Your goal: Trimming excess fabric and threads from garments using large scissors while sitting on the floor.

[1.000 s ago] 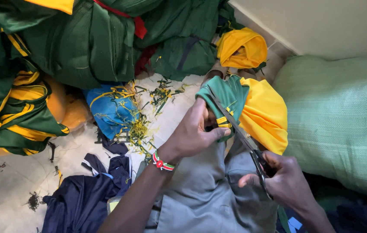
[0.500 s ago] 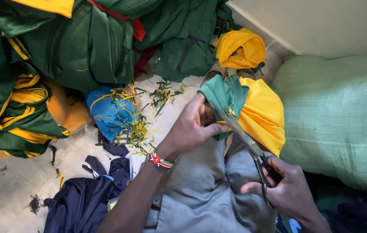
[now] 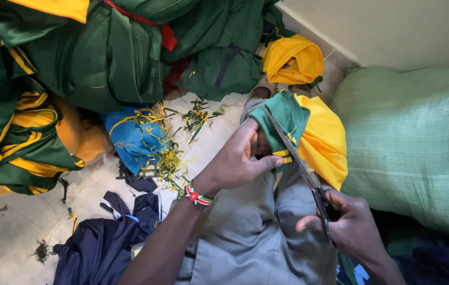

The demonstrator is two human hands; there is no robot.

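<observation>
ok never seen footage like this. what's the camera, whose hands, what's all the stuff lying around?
There is no machine: one camera sits on a person's head, looking down at their own hands and lap. The left hand, with a beaded wristband, grips a green and yellow garment over grey trousers. The right hand holds scissors with the blades at the green edge. On the floor lie green and yellow cloth piles, a blue bag, thread trimmings and navy cloth. A green woven sack lies on the right.
</observation>
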